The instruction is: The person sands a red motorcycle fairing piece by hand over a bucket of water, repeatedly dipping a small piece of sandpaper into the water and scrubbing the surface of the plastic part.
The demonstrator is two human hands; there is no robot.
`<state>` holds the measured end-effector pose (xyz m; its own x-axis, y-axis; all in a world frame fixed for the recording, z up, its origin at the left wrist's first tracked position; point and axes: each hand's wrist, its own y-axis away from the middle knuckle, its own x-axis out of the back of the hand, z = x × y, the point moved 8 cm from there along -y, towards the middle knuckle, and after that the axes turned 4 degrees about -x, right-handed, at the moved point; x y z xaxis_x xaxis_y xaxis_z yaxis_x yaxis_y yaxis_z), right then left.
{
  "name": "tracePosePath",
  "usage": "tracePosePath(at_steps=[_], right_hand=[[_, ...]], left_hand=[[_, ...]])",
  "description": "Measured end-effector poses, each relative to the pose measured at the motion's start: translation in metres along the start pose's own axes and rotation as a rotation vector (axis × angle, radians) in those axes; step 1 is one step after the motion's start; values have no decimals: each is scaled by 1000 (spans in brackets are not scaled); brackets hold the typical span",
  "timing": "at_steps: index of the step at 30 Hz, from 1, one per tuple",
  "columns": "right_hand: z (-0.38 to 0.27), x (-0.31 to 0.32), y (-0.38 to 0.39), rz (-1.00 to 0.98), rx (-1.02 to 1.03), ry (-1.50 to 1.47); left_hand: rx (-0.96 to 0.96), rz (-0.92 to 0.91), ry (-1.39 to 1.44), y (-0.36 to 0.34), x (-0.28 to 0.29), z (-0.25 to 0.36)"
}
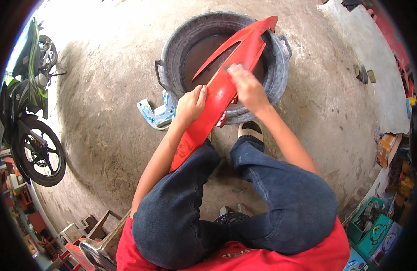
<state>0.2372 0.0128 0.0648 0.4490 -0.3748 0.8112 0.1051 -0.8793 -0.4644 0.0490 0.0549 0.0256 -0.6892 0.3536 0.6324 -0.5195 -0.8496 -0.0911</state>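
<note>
A long red motorcycle body panel (pixel 221 91) slants from my left knee up across a large dark tub, its forked far end reaching over the rim. My left hand (pixel 191 105) is closed on the panel's left edge, thumb on top. On the upper face, my right hand (pixel 248 87) presses with bent fingers, its fingertips smeared by motion. Something small and greyish may be under those fingertips, but I cannot make it out. Below the panel, the tub (pixel 173 41) holds murky brownish water (pixel 200 56).
A white and blue plastic part (pixel 158 114) lies on the concrete floor (pixel 104 135) against the tub's left side. A green and black motorcycle (pixel 34 131) stands at far left. Wooden pieces (pixel 98 228) lie at lower left; boxes (pixel 373 230) stand at lower right.
</note>
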Motion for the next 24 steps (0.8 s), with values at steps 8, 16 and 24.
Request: tracePosePath(at_steps=[8,16,24], right_hand=[[-46,-17,19,-134,228,-19],[-67,-19,22,-114,304,-39],[-49,-20,20,-116,185,44]], left_hand=[[-77,89,-38,4,5,-5],[-72,89,-53,6,10,-5],[-74,65,-65,5,4,-8]])
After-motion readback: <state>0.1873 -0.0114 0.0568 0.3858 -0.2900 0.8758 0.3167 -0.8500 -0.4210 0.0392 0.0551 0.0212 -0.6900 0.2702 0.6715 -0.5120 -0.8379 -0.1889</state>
